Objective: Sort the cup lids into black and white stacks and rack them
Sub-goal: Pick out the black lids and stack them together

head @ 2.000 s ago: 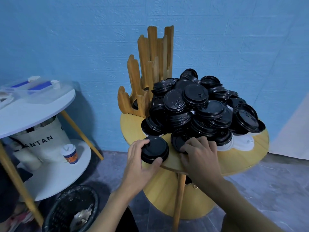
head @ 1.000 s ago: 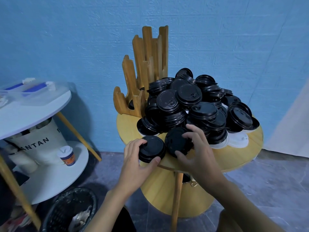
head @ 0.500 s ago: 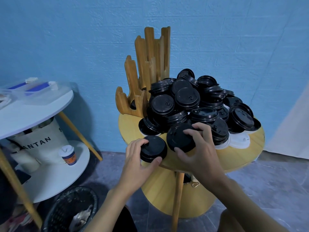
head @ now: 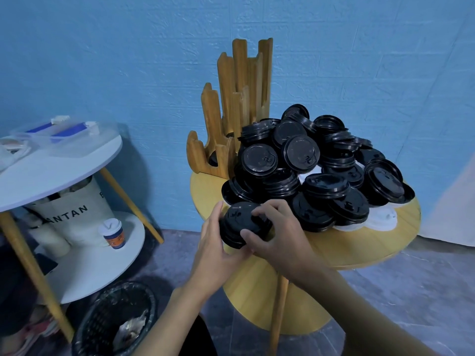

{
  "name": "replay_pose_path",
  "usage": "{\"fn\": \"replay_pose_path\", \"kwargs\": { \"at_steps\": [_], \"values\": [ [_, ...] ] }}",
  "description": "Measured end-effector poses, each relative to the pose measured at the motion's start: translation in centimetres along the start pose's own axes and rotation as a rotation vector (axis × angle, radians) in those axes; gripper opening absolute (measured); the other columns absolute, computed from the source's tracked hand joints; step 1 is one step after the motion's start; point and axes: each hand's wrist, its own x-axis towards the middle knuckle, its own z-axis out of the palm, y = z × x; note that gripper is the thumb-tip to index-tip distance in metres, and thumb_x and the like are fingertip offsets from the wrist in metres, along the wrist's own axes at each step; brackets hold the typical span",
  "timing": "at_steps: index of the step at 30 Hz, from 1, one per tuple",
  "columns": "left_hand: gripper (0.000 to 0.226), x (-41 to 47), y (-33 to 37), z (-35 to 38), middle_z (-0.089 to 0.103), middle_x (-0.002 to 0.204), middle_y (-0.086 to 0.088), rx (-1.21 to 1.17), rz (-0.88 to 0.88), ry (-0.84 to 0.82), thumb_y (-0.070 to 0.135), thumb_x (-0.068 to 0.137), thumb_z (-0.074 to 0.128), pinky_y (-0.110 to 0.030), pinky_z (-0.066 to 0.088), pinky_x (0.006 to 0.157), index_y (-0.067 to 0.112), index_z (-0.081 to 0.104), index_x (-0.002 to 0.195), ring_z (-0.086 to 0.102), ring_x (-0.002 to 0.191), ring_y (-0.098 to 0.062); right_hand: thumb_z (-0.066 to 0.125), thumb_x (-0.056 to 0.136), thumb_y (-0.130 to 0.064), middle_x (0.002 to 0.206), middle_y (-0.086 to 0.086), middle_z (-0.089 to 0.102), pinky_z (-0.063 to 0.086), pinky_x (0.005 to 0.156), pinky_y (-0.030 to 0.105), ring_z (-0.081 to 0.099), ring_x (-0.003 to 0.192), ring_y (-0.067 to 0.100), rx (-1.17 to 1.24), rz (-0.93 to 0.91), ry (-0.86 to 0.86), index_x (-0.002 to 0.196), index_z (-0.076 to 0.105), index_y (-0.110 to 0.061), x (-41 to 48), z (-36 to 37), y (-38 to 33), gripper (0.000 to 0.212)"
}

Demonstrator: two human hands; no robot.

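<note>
I hold a short stack of black lids [head: 237, 226] between both hands at the near edge of the round wooden table [head: 359, 250]. My left hand [head: 214, 250] cups its left side and underside; my right hand [head: 280, 235] lies over the top, fingers curled on the uppermost lid. Behind it sits a heap of black lids [head: 318, 170] with a few white lids [head: 380, 222] showing at its right base. The wooden rack [head: 236, 111] stands upright at the back left of the table.
</note>
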Motion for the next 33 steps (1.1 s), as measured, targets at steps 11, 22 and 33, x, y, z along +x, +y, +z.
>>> {"fn": "replay_pose_path", "kwargs": {
  "at_steps": [11,22,33],
  "values": [
    [0.065,0.3,-0.3,-0.1,0.045,0.125,0.025,0.174,0.165,0.012,0.057,0.076,0.071,-0.020,0.039,0.097,0.041,0.043,0.134,0.039,0.127,-0.006,0.053,0.094,-0.039,0.125,-0.004,0.055,0.041,0.098,0.032,0.048,0.117,0.015,-0.348,-0.141,0.013,0.125,0.062,-0.015,-1.3,-1.2,-0.1,0.040],
    [0.070,0.3,-0.1,0.1,0.043,0.128,0.027,0.179,0.137,0.006,0.071,0.073,0.063,-0.013,0.032,0.097,0.048,0.038,0.133,0.033,0.130,0.001,0.059,0.082,-0.063,0.151,0.009,0.038,0.023,0.110,0.053,0.031,0.140,0.031,-0.578,0.195,0.274,0.141,0.046,-0.026,0.9,-8.3,6.3,0.071],
    [0.069,0.4,0.2,0.1,0.039,0.126,0.034,0.175,0.139,-0.008,0.072,0.073,0.062,-0.010,0.031,0.096,0.050,0.035,0.133,0.032,0.129,0.003,0.070,0.081,-0.051,0.147,0.008,0.043,0.025,0.109,0.049,0.042,0.132,0.027,-0.529,0.161,0.340,0.133,0.052,-0.020,0.8,-7.9,7.2,0.064]
  ]
}}
